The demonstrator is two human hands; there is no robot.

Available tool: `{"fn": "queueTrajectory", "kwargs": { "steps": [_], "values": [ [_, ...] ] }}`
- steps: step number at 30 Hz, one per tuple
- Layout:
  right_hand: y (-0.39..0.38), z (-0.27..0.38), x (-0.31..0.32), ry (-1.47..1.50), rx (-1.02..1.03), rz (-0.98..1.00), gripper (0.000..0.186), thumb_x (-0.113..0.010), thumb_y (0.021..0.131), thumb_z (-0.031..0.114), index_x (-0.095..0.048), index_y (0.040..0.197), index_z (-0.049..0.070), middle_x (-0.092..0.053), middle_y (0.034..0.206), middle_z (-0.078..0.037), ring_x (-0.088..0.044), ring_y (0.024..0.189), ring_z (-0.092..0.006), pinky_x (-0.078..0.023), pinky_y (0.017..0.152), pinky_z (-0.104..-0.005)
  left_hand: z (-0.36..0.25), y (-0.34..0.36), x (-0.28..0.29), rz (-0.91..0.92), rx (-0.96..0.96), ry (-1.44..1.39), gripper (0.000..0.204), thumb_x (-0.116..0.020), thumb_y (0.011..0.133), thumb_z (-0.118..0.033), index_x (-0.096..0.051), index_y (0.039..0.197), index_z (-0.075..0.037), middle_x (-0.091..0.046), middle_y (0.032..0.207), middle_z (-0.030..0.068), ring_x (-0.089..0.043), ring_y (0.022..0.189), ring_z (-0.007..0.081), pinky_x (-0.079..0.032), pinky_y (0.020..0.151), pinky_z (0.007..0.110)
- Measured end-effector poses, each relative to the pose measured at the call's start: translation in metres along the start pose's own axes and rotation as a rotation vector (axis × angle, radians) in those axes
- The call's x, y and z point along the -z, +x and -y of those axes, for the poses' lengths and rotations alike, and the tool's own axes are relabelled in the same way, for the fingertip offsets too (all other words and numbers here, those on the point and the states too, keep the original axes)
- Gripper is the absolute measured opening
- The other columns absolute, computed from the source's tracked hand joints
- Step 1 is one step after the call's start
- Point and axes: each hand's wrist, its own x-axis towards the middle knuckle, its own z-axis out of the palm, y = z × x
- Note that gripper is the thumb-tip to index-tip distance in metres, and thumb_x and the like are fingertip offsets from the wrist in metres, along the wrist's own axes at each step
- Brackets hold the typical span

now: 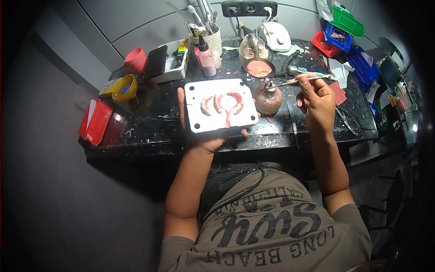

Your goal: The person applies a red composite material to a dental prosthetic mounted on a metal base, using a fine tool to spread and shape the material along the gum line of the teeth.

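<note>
My left hand (205, 136) grips a white square mould block (220, 105) from below, tilted toward me. The block shows two pink arch-shaped wax forms joined by a red channel. My right hand (316, 99) pinches a thin metal hand tool (294, 81) with a pale handle. The tool's tip reaches left to the top of a small round brown burner (267, 99) standing just right of the block. Both hands hover over a dark, stained workbench (154, 122).
Behind the burner lie a dish of pink material (259, 68), a pink-capped squeeze bottle (207, 55), a cup of tools (209, 35) and a white machine (274, 35). A yellow bowl (124, 88) and red box (96, 121) sit left; blue, red and green bins (339, 36) right.
</note>
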Motion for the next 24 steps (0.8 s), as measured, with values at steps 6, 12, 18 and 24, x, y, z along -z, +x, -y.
{"fn": "queueTrajectory", "kwargs": {
  "steps": [6,12,18,24],
  "values": [
    [0.009,-0.004,0.009,-0.042,0.114,-0.094,0.014,-0.072,0.105,0.013,-0.072,0.109,-0.001,-0.077,0.092,-0.007,-0.059,0.061,-0.0053,-0.04,0.05,-0.0198,-0.001,-0.001,0.001,-0.015,-0.01,0.03,0.126,-0.053,0.084,-0.092,-0.023,0.167,-0.002,-0.028,0.164,0.0407,-0.031,0.142,0.0727,-0.051,0.091,0.076],
    [0.014,-0.013,0.013,-0.03,0.085,-0.095,0.017,-0.072,0.105,0.018,-0.071,0.111,0.002,-0.076,0.093,-0.005,-0.057,0.057,-0.0042,-0.033,0.046,-0.0192,-0.003,-0.003,0.005,-0.019,-0.004,0.039,0.124,-0.054,0.084,-0.091,-0.024,0.167,-0.004,-0.028,0.164,0.0405,-0.029,0.143,0.0726,-0.05,0.093,0.077],
    [0.012,-0.009,0.015,-0.023,0.052,-0.105,0.014,-0.072,0.105,0.014,-0.071,0.109,0.0,-0.077,0.092,-0.006,-0.059,0.059,-0.0054,-0.036,0.048,-0.0193,-0.004,-0.002,0.004,-0.032,-0.001,0.069,0.126,-0.056,0.083,-0.091,-0.023,0.167,-0.003,-0.028,0.164,0.0407,-0.03,0.143,0.0723,-0.05,0.094,0.078],
    [0.009,-0.008,0.013,-0.012,0.063,-0.099,0.014,-0.071,0.105,0.014,-0.071,0.109,0.0,-0.077,0.091,-0.006,-0.059,0.059,-0.0054,-0.036,0.048,-0.0189,-0.002,-0.002,0.002,-0.019,-0.027,0.042,0.128,-0.056,0.083,-0.091,-0.022,0.166,0.0,-0.028,0.163,0.0412,-0.031,0.142,0.0722,-0.052,0.092,0.077]
  ]
}}
